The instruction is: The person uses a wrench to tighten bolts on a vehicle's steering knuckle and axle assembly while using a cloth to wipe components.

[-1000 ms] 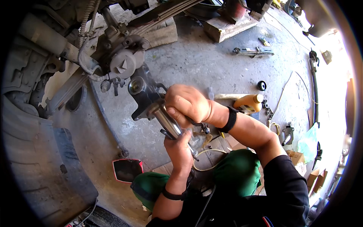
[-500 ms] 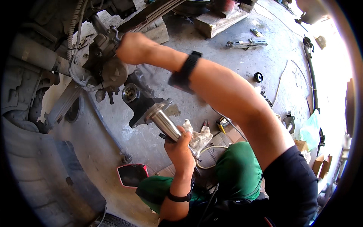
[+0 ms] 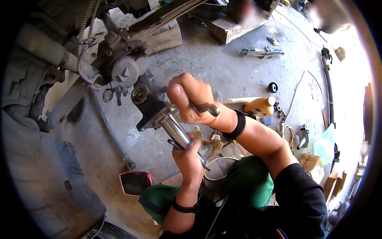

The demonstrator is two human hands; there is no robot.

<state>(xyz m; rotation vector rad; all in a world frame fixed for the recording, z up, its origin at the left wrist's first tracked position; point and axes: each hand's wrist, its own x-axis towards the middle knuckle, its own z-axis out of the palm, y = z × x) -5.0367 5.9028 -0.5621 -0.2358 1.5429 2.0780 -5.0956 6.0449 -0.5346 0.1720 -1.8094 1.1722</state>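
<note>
A steering knuckle with a polished metal spindle (image 3: 175, 130) and a dark bracket (image 3: 151, 110) hangs tilted in front of me. My left hand (image 3: 188, 162) is wrapped round the spindle's lower end. A short black piece (image 3: 174, 143) sticks out beside that thumb; what it belongs to is hidden. My right hand (image 3: 191, 99) is closed just above the spindle's flange. From its fist juts a dark bent metal tool (image 3: 209, 108), whose kind I cannot make out. The round bore (image 3: 139, 94) of the knuckle faces up, close to the axle end (image 3: 125, 71).
Vehicle underbody and a large grey curved panel (image 3: 43, 175) fill the left. A yellow bottle (image 3: 259, 106), a stained rag (image 3: 211, 145) and a black ring (image 3: 272, 87) lie on the floor. Wooden blocks (image 3: 230, 30) stand at the back. A red-edged black tray (image 3: 135, 183) sits low left.
My right hand has come away from the axle end, moving right and nearer, to above the spindle flange. The bent tool now shows in its fist. My left hand keeps its grip.
</note>
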